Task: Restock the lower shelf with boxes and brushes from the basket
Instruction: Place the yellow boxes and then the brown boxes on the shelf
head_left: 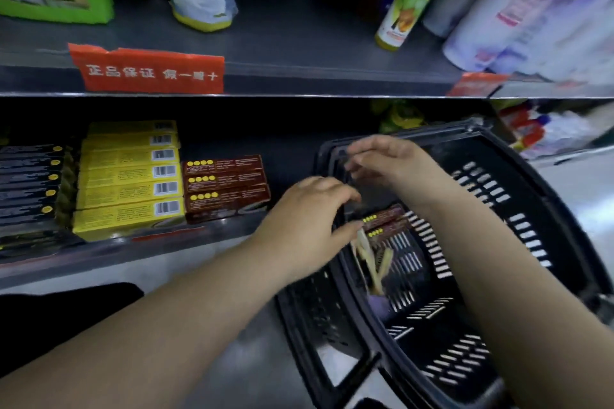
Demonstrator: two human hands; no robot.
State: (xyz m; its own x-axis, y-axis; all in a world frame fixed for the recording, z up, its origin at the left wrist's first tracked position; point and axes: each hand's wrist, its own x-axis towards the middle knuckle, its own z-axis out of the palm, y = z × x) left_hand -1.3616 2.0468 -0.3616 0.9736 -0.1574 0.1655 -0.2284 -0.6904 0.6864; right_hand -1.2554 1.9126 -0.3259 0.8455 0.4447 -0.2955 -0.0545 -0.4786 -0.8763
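Head view: left hand (pixel 309 222) is hovering at the basket (pixel 518 156) rim, grip released, fingers loosely curled, holding nothing. Brown boxes (pixel 385 221) are lying just beyond its fingertips inside the basket, long axis running away up-right; brushes (pixel 370 262) are just below. Right hand (pixel 385 159) is also released, hanging above them. Left is nearer.

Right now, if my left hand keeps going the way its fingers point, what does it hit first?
Most likely the brown boxes lying in the black basket. The left hand reaches over the basket's near rim, fingers aimed at them, though blur leaves depth uncertain.
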